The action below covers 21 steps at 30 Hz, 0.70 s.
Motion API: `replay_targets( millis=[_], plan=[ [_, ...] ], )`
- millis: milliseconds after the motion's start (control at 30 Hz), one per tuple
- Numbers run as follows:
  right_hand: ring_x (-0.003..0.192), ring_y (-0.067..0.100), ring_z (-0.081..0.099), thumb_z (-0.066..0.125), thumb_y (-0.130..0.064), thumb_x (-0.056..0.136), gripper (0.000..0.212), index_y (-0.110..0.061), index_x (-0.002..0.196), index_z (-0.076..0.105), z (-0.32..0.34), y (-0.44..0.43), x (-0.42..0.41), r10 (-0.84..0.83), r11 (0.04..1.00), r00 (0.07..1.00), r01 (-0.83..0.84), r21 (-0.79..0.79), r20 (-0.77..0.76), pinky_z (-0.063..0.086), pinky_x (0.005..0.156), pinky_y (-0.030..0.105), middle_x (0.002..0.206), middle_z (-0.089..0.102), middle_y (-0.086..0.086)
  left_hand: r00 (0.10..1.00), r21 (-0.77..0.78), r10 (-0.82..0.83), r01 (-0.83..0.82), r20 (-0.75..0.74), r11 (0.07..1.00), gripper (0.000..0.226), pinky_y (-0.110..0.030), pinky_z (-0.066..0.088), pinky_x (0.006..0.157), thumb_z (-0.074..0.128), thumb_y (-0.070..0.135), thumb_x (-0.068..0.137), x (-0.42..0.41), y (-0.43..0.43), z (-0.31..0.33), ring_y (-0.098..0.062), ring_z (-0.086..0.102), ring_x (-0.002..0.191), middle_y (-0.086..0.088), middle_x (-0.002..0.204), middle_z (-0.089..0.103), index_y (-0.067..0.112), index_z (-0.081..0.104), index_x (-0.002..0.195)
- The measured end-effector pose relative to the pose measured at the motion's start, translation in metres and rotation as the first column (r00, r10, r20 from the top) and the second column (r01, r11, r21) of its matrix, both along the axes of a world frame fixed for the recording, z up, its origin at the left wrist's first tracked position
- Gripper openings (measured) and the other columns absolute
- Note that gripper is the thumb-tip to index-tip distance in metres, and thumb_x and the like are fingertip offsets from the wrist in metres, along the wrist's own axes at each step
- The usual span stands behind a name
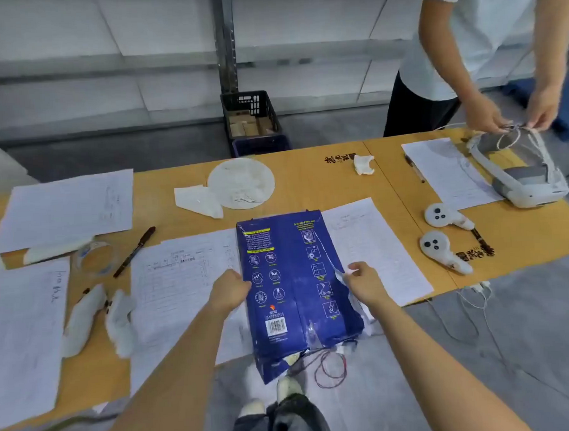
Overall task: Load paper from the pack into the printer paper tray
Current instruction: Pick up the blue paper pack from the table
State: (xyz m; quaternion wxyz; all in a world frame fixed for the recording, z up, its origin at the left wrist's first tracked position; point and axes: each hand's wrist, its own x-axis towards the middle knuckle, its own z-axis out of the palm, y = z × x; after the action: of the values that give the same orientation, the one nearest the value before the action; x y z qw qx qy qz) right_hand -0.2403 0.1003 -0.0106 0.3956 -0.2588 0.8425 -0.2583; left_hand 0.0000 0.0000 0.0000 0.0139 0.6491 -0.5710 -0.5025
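A dark blue paper pack (293,280) lies lengthwise on the wooden table (307,181), its near end hanging over the table's front edge. The wrapper is torn along its right side and at the near end, where white paper shows. My left hand (229,290) grips the pack's left edge. On the torn right edge my right hand (362,282) holds the wrapper. No printer or paper tray is in view.
Loose written sheets (181,276) cover the table, with pens (135,251), a tape roll (94,256), crumpled tissues and a round white disc (242,183). At the right lie two white controllers (442,233) and a headset (525,176) that another person handles. A black crate (251,118) stands beyond the table.
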Motion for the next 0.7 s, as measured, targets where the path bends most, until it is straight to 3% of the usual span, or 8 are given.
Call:
replay_targets(
  millis=[133, 200, 267, 367, 433, 500, 600, 700],
  plan=[
    [0.113, 0.033, 0.056, 0.053, -0.019, 0.091, 0.046, 0.000, 0.132, 0.048, -0.019, -0.008, -0.011, 0.045, 0.993, 0.997, -0.051, 0.111, 0.056, 0.040, 0.084, 0.031, 0.131, 0.056, 0.019, 0.993, 0.076, 0.103, -0.107, 0.065, 0.991, 0.034, -0.026, 0.034, 0.052, 0.055, 0.015, 0.088, -0.013, -0.001, -0.021, -0.018, 0.047, 0.060, -0.003, 0.062, 0.048, 0.011, 0.042, 0.057],
    [0.099, 0.031, 0.061, 0.053, -0.021, 0.090, 0.029, -0.003, 0.112, 0.060, -0.026, -0.014, -0.017, 0.048, 0.993, 0.993, -0.059, 0.102, 0.112, 0.045, 0.074, 0.032, 0.111, 0.065, 0.015, 0.987, 0.127, 0.155, -0.159, 0.044, 0.979, 0.027, -0.027, 0.041, 0.057, 0.056, 0.017, 0.089, -0.019, 0.001, -0.027, -0.022, 0.053, 0.068, -0.003, 0.065, 0.052, 0.007, 0.052, 0.064],
    [0.078, 0.024, 0.061, 0.054, -0.019, 0.089, 0.013, -0.008, 0.085, 0.061, -0.030, -0.019, -0.022, 0.028, 0.998, 0.986, -0.038, 0.057, 0.165, 0.044, 0.063, 0.029, 0.084, 0.066, 0.008, 0.973, 0.146, 0.231, -0.228, -0.005, 0.963, 0.017, -0.034, 0.050, 0.072, 0.058, 0.018, 0.089, -0.023, 0.004, -0.031, -0.028, 0.059, 0.078, -0.007, 0.073, 0.060, 0.004, 0.061, 0.081],
    [0.074, 0.019, 0.060, 0.059, -0.023, 0.087, 0.013, -0.012, 0.081, 0.063, -0.036, -0.022, -0.026, -0.057, 0.998, 0.964, 0.054, 0.017, 0.258, 0.046, 0.066, 0.029, 0.080, 0.066, 0.005, 0.941, 0.170, 0.336, -0.326, -0.034, 0.930, 0.014, -0.041, 0.055, 0.082, 0.061, 0.020, 0.087, -0.024, 0.008, -0.045, -0.030, 0.066, 0.081, -0.010, 0.082, 0.068, 0.009, 0.063, 0.078],
    [0.073, 0.018, 0.057, 0.056, -0.029, 0.089, 0.022, -0.015, 0.074, 0.061, -0.040, -0.023, -0.031, -0.081, 0.997, 0.949, 0.076, 0.027, 0.306, 0.046, 0.068, 0.030, 0.074, 0.064, 0.002, 0.910, 0.206, 0.412, -0.394, -0.051, 0.896, 0.013, -0.039, 0.055, 0.080, 0.062, 0.017, 0.085, -0.026, 0.009, -0.048, -0.027, 0.066, 0.075, -0.007, 0.077, 0.069, 0.012, 0.062, 0.073],
    [0.072, 0.019, 0.059, 0.049, -0.034, 0.091, 0.031, -0.012, 0.079, 0.067, -0.043, -0.028, -0.036, -0.119, 0.993, 0.915, 0.103, 0.062, 0.385, 0.047, 0.073, 0.034, 0.078, 0.070, 0.007, 0.880, 0.243, 0.468, -0.437, -0.085, 0.866, 0.010, -0.039, 0.055, 0.078, 0.063, 0.015, 0.084, -0.027, 0.008, -0.053, -0.027, 0.066, 0.075, -0.008, 0.077, 0.069, 0.011, 0.063, 0.076],
    [0.072, 0.018, 0.060, 0.040, -0.042, 0.096, 0.045, -0.006, 0.092, 0.068, -0.044, -0.036, -0.042, -0.122, 0.991, 0.882, 0.081, 0.109, 0.455, 0.047, 0.067, 0.028, 0.084, 0.070, 0.009, 0.858, 0.297, 0.495, -0.441, -0.138, 0.847, 0.006, -0.036, 0.055, 0.076, 0.063, 0.015, 0.086, -0.032, 0.004, -0.053, -0.027, 0.067, 0.080, -0.009, 0.083, 0.069, 0.009, 0.063, 0.087],
    [0.078, 0.018, 0.066, 0.048, -0.050, 0.092, 0.053, -0.003, 0.100, 0.072, -0.047, -0.043, -0.043, -0.067, 0.991, 0.895, 0.009, 0.134, 0.441, 0.049, 0.069, 0.027, 0.090, 0.073, 0.009, 0.846, 0.328, 0.505, -0.434, -0.172, 0.839, 0.010, -0.033, 0.054, 0.072, 0.060, 0.015, 0.089, -0.032, 0.003, -0.055, -0.026, 0.066, 0.083, -0.006, 0.087, 0.069, 0.010, 0.061, 0.098]
  ],
)
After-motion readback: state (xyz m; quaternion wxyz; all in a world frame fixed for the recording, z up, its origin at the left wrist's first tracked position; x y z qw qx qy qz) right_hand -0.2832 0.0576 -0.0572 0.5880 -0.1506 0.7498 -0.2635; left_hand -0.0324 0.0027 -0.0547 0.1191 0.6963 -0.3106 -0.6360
